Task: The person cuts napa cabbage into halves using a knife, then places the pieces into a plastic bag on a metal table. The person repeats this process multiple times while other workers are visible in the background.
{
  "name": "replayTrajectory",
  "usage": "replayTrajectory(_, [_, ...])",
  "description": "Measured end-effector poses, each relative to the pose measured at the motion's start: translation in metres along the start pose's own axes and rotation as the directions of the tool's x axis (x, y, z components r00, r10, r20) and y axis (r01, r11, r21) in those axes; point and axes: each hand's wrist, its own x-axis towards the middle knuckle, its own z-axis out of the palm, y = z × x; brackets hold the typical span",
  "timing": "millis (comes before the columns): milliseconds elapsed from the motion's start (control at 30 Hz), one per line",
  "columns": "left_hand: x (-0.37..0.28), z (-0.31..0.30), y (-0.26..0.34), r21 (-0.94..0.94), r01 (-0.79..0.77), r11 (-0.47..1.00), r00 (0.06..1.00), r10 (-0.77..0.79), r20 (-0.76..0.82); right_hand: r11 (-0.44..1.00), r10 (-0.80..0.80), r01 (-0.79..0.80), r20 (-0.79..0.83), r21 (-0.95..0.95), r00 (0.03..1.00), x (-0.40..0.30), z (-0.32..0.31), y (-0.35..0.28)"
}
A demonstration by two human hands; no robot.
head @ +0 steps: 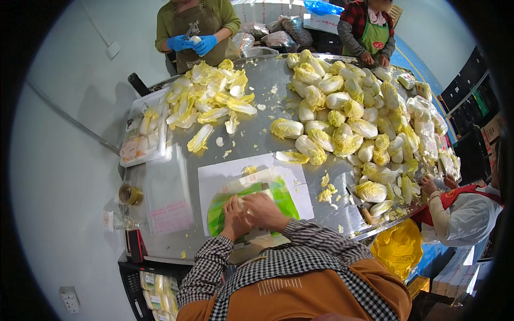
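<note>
A green-and-white printed plastic wrapper [285,194] lies over a white sheet [211,180] on the metal table right in front of me. My left hand [236,216] and my right hand [265,209] meet on top of a pale bundle [263,194] in the middle of the wrapper. Both hands grip it from above, fingers close together, thumbs side by side. My hands cover much of the bundle, and I cannot tell what is inside. A scrap of yellow leaf [249,170] rests at the wrapper's far edge.
Napa cabbages [341,104] are heaped at the right, loose leaves [213,92] at the far left. Clear plastic bags [166,176], a tape roll [130,194] and a white tray [160,146] lie left. A knife [365,212] lies right. Co-workers stand across and at right.
</note>
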Motion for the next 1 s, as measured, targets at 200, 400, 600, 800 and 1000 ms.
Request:
replayTrajectory(200, [0.006, 0.000, -0.016, -0.399, 0.216, 0.891, 0.976, -0.207, 0.065, 0.979, 0.187, -0.189, -0.027, -0.071, 0.982, -0.007, 0.065, 0.051])
replayTrajectory(400, [0.010, 0.008, -0.027, -0.428, 0.185, 0.885, 0.971, -0.233, -0.061, 0.981, 0.158, -0.157, 0.003, 0.114, 0.987, 0.004, 0.066, 0.074])
replayTrajectory(600, [0.009, 0.033, -0.062, -0.586, 0.219, 0.780, 0.970, -0.239, 0.044, 0.966, 0.153, -0.151, 0.010, 0.209, 0.988, 0.010, 0.071, 0.080])
replayTrajectory(800, [-0.022, -0.039, 0.048, -0.027, -0.251, 0.968, 0.939, 0.236, -0.250, 0.967, 0.180, -0.177, -0.002, 0.185, 0.984, 0.007, 0.079, 0.089])
replayTrajectory(1000, [-0.012, -0.038, 0.032, 0.037, -0.316, 0.948, 0.945, 0.318, -0.082, 0.792, 0.444, -0.450, 0.118, 0.413, 0.888, 0.015, 0.072, 0.095])
